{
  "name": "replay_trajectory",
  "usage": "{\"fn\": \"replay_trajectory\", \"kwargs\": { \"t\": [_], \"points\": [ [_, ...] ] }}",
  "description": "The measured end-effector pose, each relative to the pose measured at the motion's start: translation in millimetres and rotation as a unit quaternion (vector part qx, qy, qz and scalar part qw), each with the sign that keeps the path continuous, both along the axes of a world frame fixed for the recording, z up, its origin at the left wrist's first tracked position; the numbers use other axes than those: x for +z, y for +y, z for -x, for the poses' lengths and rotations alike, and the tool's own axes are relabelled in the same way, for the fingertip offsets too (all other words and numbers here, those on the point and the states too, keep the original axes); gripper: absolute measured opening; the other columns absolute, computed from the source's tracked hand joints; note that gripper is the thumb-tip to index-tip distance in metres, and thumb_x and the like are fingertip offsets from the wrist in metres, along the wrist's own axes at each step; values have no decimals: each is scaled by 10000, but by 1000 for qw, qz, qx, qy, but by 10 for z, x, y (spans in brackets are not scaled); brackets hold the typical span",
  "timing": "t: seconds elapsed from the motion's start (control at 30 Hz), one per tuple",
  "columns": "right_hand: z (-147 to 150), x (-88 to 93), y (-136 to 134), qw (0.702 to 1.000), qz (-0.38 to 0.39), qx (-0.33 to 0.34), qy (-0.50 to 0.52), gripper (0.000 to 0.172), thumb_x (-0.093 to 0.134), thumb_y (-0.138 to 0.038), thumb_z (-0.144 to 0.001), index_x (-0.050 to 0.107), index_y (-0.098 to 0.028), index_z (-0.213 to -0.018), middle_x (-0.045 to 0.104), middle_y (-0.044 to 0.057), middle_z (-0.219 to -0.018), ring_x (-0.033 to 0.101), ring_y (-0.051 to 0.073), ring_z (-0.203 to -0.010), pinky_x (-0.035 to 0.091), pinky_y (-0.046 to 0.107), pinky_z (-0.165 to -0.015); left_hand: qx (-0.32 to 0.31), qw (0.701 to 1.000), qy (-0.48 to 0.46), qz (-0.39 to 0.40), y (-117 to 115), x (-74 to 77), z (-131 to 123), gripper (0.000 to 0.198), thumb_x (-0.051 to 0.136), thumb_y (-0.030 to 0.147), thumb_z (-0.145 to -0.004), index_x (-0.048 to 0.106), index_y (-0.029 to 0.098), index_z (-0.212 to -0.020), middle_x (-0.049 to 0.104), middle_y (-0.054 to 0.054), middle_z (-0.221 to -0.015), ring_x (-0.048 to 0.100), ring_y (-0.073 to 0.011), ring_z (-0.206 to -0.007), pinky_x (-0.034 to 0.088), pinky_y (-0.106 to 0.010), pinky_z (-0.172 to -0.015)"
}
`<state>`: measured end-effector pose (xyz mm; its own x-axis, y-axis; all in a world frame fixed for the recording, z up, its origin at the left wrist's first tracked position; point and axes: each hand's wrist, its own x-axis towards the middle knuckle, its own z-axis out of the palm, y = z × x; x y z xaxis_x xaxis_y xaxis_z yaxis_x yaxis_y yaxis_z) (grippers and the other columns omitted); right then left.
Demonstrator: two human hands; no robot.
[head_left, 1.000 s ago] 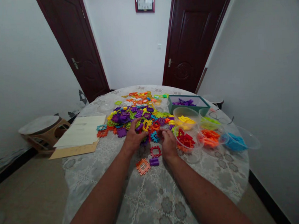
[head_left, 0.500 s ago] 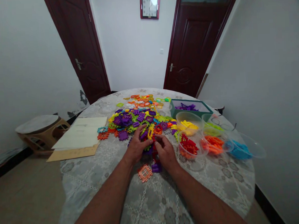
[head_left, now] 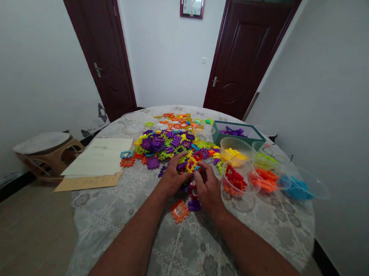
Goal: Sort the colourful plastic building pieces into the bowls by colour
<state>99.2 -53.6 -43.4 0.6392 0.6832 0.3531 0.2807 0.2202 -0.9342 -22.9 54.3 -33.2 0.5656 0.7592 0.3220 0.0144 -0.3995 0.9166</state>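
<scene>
- Far left, sheets of paper [head_left: 94, 157] lie on the table [head_left: 178, 253]; right of them, a heap of plastic toy pieces [head_left: 154, 145] spreads out beyond your hands.
- Your left hand [head_left: 173, 179] has thumb and forefinger well parted at the heap's near edge; nothing shows gripped between them; an orange window piece [head_left: 179, 211] lies nearer you.
- The yellow piece [head_left: 191, 164] sits between your two hands – rightward of the left fingertips, ahead and a little left of the right; it looks squarish, so no long axis shows; which hand is nearer you cannot tell.
- Your right hand [head_left: 209, 188] is half curled beside it, a small blue bit [head_left: 196, 168] at its fingertips – whether pinched, you cannot tell.
- Right of that stand clear tubs [head_left: 234, 143] of sorted pieces; behind them, a green box [head_left: 218, 138].
</scene>
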Motion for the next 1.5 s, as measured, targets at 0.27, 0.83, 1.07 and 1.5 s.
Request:
{"fn": "replay_trajectory", "kwargs": {
  "t": [0.27,0.83,1.07,1.5],
  "points": [
    [1,62,11,1000,2,-9,5,333,695,-280,-885,739,-271,-1215,716,-4,-916,654,192,-835,516,312,-792,-43,999,16,7,40,-55,-19,739,782,235,-801,560,383,-1490,625,-53,-1476,687,-288,-1207,533,-511,-1087],
    [-1251,890,-264,946,120,-147,-262,436,634,-426,-889,737,-171,-1227,738,68,-881,649,218,-754,495,345,-739,-140,939,-131,284,-16,40,13,904,898,231,-706,523,320,-1524,564,-106,-1551,513,-316,-1443,541,-402,-1071],
    [-1795,767,-109,894,205,-252,-309,535,556,-376,-875,703,-138,-1331,785,139,-1008,700,292,-920,511,426,-883,-189,902,-163,353,-41,91,73,932,907,186,-698,523,332,-1535,662,-104,-1382,668,-262,-1197,563,-321,-930],
    [-612,723,-133,921,57,90,-374,268,583,-245,-1010,717,-237,-1242,759,89,-1172,702,232,-1016,533,397,-965,-343,848,-156,374,-83,111,119,945,893,155,-723,504,323,-1567,625,-143,-1480,675,-317,-1244,553,-404,-1002]
  ]
}}
